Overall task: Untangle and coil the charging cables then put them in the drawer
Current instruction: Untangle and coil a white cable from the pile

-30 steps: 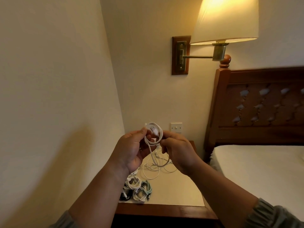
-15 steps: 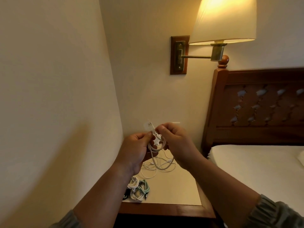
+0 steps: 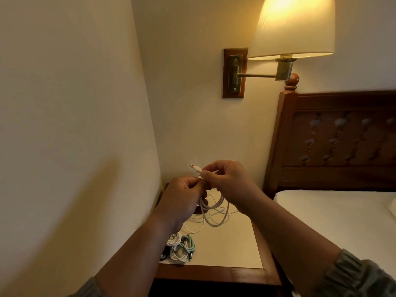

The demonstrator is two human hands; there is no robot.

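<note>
Roughly midway, I judge: above the nightstand (image 3: 231, 249) the left hand (image 3: 182, 200) grips the hanging loops of a white cable (image 3: 214, 217), and the right hand (image 3: 229, 183) pinches it just below its plug (image 3: 195, 168). Coiled cables (image 3: 182, 248) lie bundled at the nightstand's front corner and a thin white cord (image 3: 192, 227) sprawls loose behind them. No drawer shows, so nothing looks stowed yet.

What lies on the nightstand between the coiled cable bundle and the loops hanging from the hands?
In the head view, a loose thin white cable sprawls on the nightstand between the coiled bundle and the loops of the held cable.
</note>
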